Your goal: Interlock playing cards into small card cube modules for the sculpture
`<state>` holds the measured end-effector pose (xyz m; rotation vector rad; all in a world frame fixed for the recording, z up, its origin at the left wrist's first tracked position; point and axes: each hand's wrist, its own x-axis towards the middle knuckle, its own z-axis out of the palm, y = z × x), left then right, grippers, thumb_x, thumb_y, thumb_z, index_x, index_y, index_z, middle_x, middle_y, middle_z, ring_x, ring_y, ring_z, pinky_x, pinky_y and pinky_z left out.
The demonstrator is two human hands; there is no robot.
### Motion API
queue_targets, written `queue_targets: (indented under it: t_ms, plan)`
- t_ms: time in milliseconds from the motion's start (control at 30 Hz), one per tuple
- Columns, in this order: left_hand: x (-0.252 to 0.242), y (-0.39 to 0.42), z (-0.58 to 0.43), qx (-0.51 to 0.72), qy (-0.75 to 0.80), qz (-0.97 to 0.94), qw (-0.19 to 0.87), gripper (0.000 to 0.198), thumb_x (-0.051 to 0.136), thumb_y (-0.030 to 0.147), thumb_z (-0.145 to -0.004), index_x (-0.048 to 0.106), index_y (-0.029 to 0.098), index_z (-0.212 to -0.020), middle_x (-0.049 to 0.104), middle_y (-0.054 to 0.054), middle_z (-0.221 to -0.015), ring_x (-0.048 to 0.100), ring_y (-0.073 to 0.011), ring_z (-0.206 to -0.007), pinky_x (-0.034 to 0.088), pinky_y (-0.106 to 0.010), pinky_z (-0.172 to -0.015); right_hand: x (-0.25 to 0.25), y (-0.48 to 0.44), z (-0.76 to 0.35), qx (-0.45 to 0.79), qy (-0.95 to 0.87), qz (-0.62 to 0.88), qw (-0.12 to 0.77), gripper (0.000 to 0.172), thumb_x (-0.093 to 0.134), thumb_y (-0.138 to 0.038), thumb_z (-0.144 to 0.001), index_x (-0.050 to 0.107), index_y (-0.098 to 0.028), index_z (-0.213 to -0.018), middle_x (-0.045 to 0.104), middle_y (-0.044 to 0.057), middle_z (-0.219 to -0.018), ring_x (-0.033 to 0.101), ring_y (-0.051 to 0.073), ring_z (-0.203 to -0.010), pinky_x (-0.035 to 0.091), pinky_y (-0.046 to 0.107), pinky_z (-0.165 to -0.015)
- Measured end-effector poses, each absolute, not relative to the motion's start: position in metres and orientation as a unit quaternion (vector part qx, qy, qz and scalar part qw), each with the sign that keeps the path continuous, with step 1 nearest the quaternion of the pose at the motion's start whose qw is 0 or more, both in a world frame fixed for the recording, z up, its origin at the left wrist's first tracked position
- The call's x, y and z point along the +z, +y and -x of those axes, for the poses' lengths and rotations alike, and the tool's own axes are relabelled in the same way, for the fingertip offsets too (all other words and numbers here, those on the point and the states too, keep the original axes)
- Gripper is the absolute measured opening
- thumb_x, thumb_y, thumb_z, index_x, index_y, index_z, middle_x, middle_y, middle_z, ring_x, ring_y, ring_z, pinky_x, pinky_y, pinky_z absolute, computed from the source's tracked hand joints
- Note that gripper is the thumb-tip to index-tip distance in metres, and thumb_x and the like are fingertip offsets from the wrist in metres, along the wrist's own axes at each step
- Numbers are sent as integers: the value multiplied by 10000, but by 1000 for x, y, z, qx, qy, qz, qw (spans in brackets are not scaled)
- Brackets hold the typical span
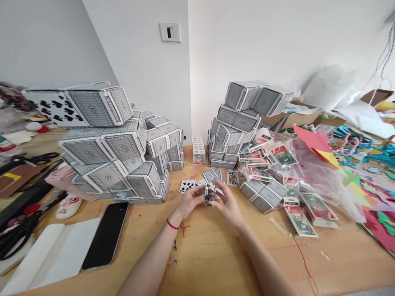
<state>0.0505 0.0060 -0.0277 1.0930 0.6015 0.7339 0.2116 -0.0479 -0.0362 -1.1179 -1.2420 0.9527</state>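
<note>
My left hand (190, 201) and my right hand (228, 205) meet above the middle of the table, fingers bent around a small playing card piece (212, 191). Both hands pinch it, though fingers hide much of its shape. Just beyond them lie loose spade cards (188, 185), face up. A grey-backed card (211, 174) and a face card (233, 178) lie behind the fingers. To the right of my right hand rests a block folded from grey-backed cards (263, 195).
Stacked card blocks rise at the left (123, 142) and back right (236, 123). Card packs (299, 222) and plastic wrap (331, 189) crowd the right. A phone (106, 236), paper roll (38, 255) and scissors (23, 228) lie left. A small card tower (198, 150) stands by the wall.
</note>
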Motion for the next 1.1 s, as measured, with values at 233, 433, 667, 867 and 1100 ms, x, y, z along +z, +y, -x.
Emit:
queue_targets:
  t_ms: [233,433,667,867,1100]
  plan:
    - [-35,8,-54,360,269,-557,699,591,745,194,-608,555,185,-1168,581,-112,-1203,536,-263,-1116,434,-433,-951,-28,-48,-215,464,-474,503,554,501,713,-322,-658,554,-228,-1123,593,35,-895,563,152,-745,477,287,-691]
    - [-42,6,-57,379,272,-626,625,597,721,182,-635,526,194,-1199,501,-125,-1294,519,-264,-1139,464,-420,-928,-19,-51,-213,535,-458,446,553,597,732,-282,-625,511,-226,-1177,538,-27,-663,498,126,-599,421,259,-575]
    - [-41,3,-53,389,315,-770,395,531,660,220,-708,507,230,-1216,529,-96,-1262,506,-230,-1153,415,-428,-982,-23,-51,-211,513,-456,458,565,584,659,-356,-706,497,-214,-1249,561,-6,-713,463,118,-609,387,245,-573]
    - [-43,-1,-54,402,313,-811,287,516,610,203,-747,467,243,-1242,524,-77,-1259,490,-211,-1163,414,-406,-992,-32,-47,-207,486,-420,521,562,439,625,-440,-706,650,-186,-1064,627,35,-845,444,102,-545,378,230,-494]
    - [-44,-1,-53,408,311,-820,256,518,587,174,-750,453,248,-1245,517,-78,-1256,488,-215,-1161,431,-415,-978,-37,-45,-208,487,-440,535,533,358,599,-468,-708,719,-157,-839,478,-30,-467,399,103,-446,338,225,-456]
